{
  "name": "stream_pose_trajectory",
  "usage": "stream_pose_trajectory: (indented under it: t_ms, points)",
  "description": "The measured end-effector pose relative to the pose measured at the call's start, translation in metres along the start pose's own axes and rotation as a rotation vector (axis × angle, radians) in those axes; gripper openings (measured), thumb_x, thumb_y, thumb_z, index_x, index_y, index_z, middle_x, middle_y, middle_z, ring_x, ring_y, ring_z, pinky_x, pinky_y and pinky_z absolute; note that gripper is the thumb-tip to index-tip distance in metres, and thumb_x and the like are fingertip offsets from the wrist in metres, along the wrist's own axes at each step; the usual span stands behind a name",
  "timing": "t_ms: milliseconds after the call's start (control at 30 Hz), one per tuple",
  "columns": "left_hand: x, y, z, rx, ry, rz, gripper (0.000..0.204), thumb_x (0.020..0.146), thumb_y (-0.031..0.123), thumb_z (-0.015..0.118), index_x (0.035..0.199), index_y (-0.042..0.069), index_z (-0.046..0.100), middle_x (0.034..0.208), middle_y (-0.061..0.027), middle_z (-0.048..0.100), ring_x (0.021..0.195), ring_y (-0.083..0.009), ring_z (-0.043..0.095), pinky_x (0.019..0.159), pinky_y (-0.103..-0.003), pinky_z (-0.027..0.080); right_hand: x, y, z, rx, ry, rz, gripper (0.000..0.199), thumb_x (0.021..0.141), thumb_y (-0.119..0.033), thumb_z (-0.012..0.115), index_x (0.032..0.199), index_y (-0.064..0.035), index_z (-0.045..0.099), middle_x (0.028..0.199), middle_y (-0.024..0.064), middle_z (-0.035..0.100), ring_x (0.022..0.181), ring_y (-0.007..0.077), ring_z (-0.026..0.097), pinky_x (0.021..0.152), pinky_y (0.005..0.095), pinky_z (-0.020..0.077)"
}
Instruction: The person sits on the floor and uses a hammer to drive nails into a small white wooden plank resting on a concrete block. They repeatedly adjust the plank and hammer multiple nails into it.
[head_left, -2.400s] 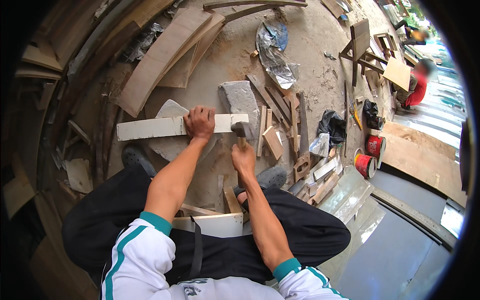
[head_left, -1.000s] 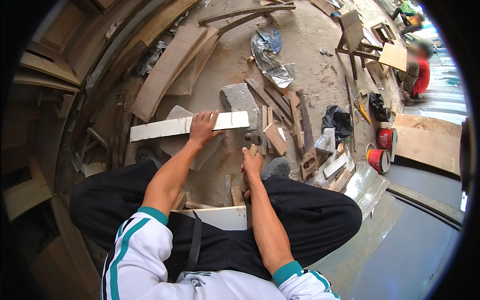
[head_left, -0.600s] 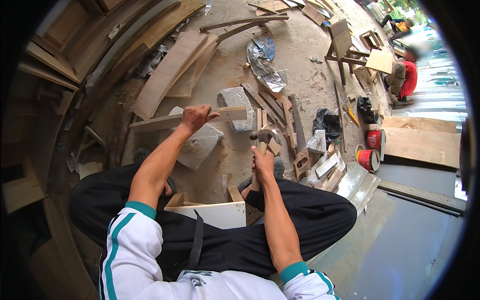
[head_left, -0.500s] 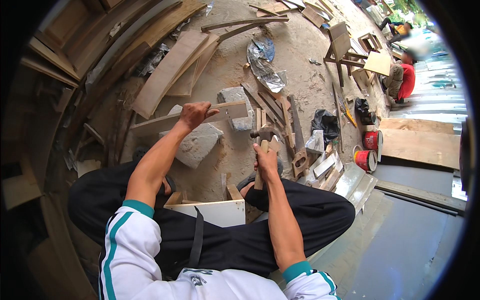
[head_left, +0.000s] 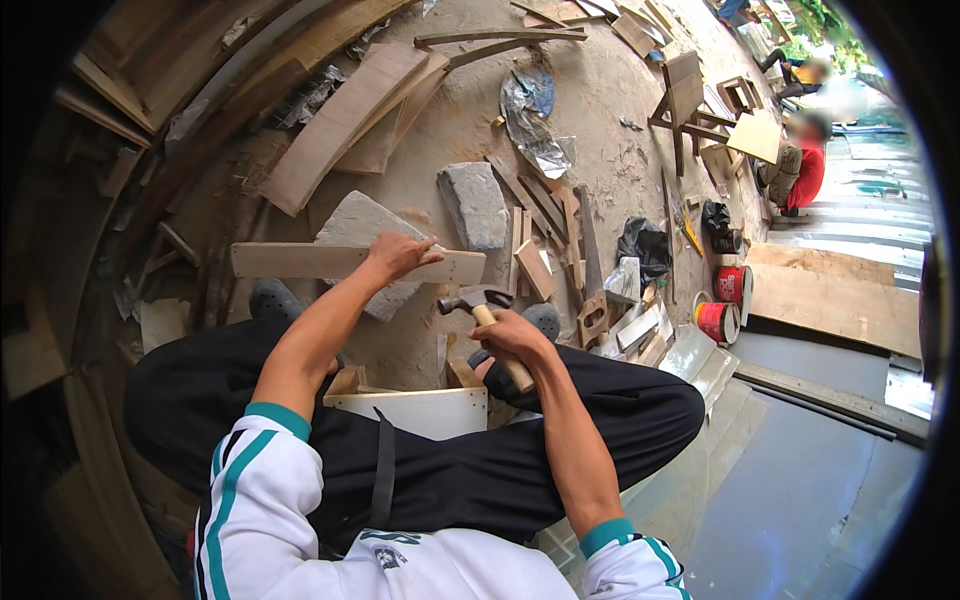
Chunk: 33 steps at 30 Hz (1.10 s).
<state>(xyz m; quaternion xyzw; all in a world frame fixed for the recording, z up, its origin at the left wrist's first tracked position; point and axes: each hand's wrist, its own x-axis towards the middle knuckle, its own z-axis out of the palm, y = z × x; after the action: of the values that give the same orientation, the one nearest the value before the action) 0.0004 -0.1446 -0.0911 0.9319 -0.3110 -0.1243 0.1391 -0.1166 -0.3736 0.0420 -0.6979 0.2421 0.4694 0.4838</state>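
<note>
My left hand (head_left: 400,254) is closed on a narrow wooden board (head_left: 300,262), thumb and fingers near its upper edge. The board stands on its long edge, crossing in front of a pale stone block (head_left: 362,220). Whether a nail sits in those fingers is too small to tell. In my right hand (head_left: 512,335) a claw hammer (head_left: 484,300) is gripped by its wooden handle, its metal head raised just short of the board's right end. Between my legs stands a white-faced wooden box frame (head_left: 410,412).
A second stone block (head_left: 473,205) lies beyond the board. To the right are a handsaw (head_left: 592,300), wood offcuts, a black plastic bag (head_left: 645,247) and red cans (head_left: 716,321). Planks (head_left: 345,125) lie far left. A person in red (head_left: 808,175) sits at far right.
The board has turned from a slant to nearly level and come closer, with my left hand lower on it. My right hand has brought the hammer left, its head now swung toward the board.
</note>
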Motion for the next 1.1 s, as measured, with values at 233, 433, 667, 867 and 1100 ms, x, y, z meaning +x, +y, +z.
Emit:
stream_pose_trajectory:
  t_ms: [233, 433, 667, 867, 1100]
  points:
    - [0.017, 0.021, 0.003, -0.073, -0.185, -0.043, 0.060, 0.091, 0.067, 0.036, 0.126, 0.024, 0.060, 0.083, -0.0130, 0.070, 0.075, -0.0300, 0.068, 0.058, -0.043, 0.052, 0.011, 0.009, 0.013, 0.054, -0.082, 0.122, 0.016, 0.084, -0.012, 0.066, 0.084, 0.0012, 0.057, 0.065, 0.0046, 0.055, 0.051, 0.0133, 0.054, 0.045, 0.0282, 0.0448]
    - [0.018, 0.015, 0.033, -0.036, 0.045, 0.015, 0.049, 0.089, 0.057, 0.051, 0.110, 0.015, 0.064, 0.092, -0.0096, 0.067, 0.087, -0.0269, 0.065, 0.067, -0.043, 0.052, 0.024, 0.014, 0.005, 0.155, -0.094, 0.130, 0.015, 0.084, -0.012, 0.066, 0.085, 0.0000, 0.057, 0.067, 0.0030, 0.053, 0.051, 0.0127, 0.051, 0.046, 0.0274, 0.0456]
    - [0.006, 0.016, 0.022, -0.017, 0.180, 0.054, 0.042, 0.084, 0.046, 0.062, 0.107, 0.011, 0.063, 0.110, -0.0068, 0.059, 0.108, -0.0224, 0.055, 0.090, -0.039, 0.041, 0.033, 0.016, -0.002, 0.257, -0.130, 0.052, 0.017, 0.083, -0.013, 0.068, 0.087, -0.0036, 0.054, 0.066, 0.0009, 0.051, 0.049, 0.0100, 0.050, 0.044, 0.0243, 0.0410]
    - [-0.019, -0.013, 0.002, 0.119, 0.365, 0.175, 0.051, 0.084, 0.046, 0.063, 0.118, 0.008, 0.061, 0.118, -0.0099, 0.058, 0.110, -0.0234, 0.055, 0.099, -0.042, 0.034, 0.042, -0.004, -0.016, 0.161, -0.276, -0.033, 0.022, 0.083, -0.015, 0.070, 0.089, -0.0023, 0.054, 0.065, 0.0017, 0.052, 0.047, 0.0100, 0.049, 0.044, 0.0246, 0.0398]
    - [-0.040, -0.090, -0.025, 0.020, 0.279, -0.378, 0.028, 0.091, 0.030, 0.058, 0.107, 0.007, 0.061, 0.109, -0.0074, 0.062, 0.107, -0.0256, 0.056, 0.095, -0.040, 0.038, 0.050, -0.041, -0.013, -0.231, -0.256, -0.174, 0.042, 0.082, -0.021, 0.070, 0.116, -0.0033, 0.054, 0.083, 0.0090, 0.066, 0.059, 0.0149, 0.057, 0.051, 0.0308, 0.0456]
